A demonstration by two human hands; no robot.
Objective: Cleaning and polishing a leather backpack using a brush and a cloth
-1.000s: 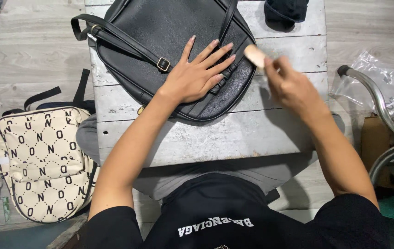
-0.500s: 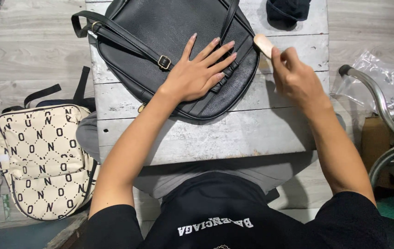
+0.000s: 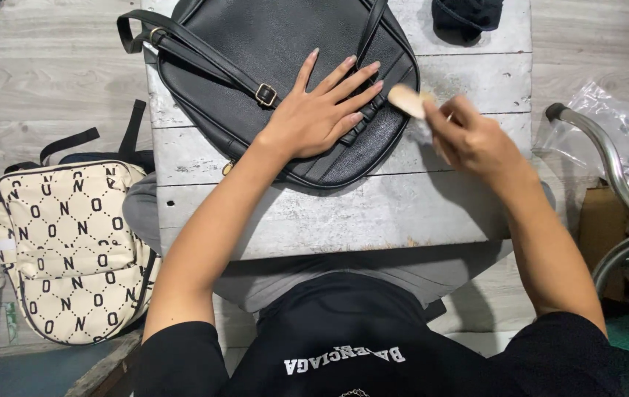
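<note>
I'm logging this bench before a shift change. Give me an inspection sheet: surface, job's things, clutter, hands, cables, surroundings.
Surface: worn grey plank table, paint scuffed.
Job's things: black bag lying flat on the table, straps loose at its left; small tan brush at the bag's right edge.
Clutter: dark cloth at the table's far right corner.
Hands: left hand spread flat on the bag; right hand holds the brush.
Cables: nothing seen.
Surroundings: cream patterned backpack on the floor at left; metal chair frame and clear plastic bag at right; grey wood-look floor.
</note>
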